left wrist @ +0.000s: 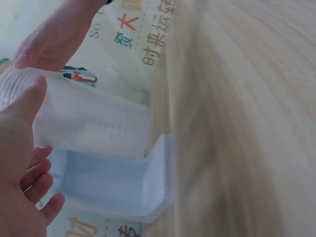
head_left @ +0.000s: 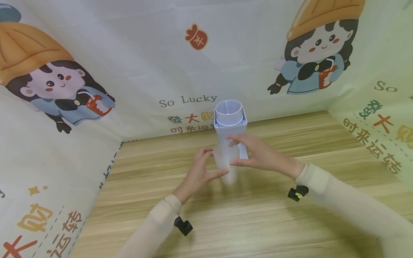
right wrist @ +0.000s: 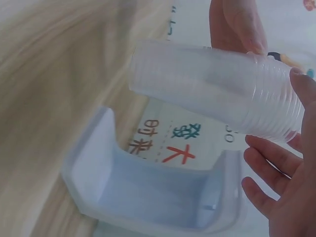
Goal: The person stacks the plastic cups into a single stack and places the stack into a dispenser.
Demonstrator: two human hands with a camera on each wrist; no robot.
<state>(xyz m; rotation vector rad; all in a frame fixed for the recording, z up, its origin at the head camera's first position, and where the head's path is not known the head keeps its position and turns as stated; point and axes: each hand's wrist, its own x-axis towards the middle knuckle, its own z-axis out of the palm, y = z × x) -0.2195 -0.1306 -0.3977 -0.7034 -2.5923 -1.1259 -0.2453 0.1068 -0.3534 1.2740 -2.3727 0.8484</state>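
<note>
Both hands hold a stack of clear plastic cups (head_left: 229,176), nested in one another, upright with the rims at the top. The left hand (head_left: 199,172) grips it from the left, thumb across the near side. From the right, the right hand (head_left: 262,154) holds the stack near its ribbed rims, as the right wrist view shows on the cup stack (right wrist: 207,91). Just behind the cups stands a pale blue cup dispenser (head_left: 231,130) with a round tube in its square top. In the left wrist view, the dispenser's open lower bay (left wrist: 106,180) appears beside the stack.
The dispenser stands on a wood-grain table (head_left: 206,222) close to the back wall. A white printed cloth (head_left: 145,46) with cartoon figures and lettering hangs behind and along both sides. Each wrist wears a small black camera (head_left: 183,226).
</note>
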